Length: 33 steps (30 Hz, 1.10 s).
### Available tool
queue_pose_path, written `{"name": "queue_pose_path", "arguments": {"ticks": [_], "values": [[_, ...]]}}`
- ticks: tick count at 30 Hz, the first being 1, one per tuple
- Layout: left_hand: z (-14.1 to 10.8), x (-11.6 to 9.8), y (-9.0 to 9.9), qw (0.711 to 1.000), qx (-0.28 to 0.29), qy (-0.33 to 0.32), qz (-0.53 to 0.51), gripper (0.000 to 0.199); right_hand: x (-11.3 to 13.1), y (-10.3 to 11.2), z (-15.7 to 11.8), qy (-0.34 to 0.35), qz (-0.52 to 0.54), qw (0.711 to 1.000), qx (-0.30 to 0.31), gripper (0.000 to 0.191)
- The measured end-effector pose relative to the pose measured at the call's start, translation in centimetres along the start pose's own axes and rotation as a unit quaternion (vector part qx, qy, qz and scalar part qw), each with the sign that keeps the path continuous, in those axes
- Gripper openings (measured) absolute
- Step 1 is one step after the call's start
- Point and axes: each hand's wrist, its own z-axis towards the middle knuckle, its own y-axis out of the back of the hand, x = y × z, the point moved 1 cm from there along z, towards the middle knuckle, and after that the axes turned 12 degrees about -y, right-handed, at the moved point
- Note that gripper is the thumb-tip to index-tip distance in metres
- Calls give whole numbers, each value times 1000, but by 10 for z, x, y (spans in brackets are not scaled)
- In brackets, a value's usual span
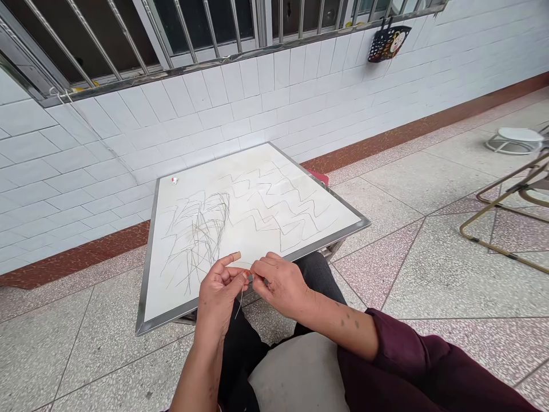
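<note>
Left hand (pixel 218 289) pinching one thin strand (pixel 239 304), right hand (pixel 283 283) closed beside it, near edge of one table (pixel 253 243).
We see its free end pointing down, long axis steeply slanted.

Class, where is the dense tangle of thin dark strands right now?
In the head view, the tangle of thin dark strands lies on the left part of the white tabletop, just beyond the left hand.
</note>
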Motion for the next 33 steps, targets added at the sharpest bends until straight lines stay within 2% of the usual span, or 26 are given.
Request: {"name": "queue_pose_path", "arguments": {"ticks": [7, 14, 23, 31, 33], "values": [[2, 5, -1, 1000, 11, 1, -16, 49, -1, -1, 1, 1, -25, 1000, 1, 15], [4, 3, 3, 1000, 3, 7, 18, 54, -4, -2, 0, 23, -57, 998, 22, 13], [3, 3, 6, 998, 4, -13, 59, 51, -4, -3, -5, 24, -61, 998, -14, 11], [3, 4, 0, 998, -23, -15, 51, 47, 3, -10, -6, 61, -117, 991, -31, 27], [5, 4, 2, 998, -27, -17, 58, 45, 6, -6, -5, 66, -114, 991, -27, 25]]}}
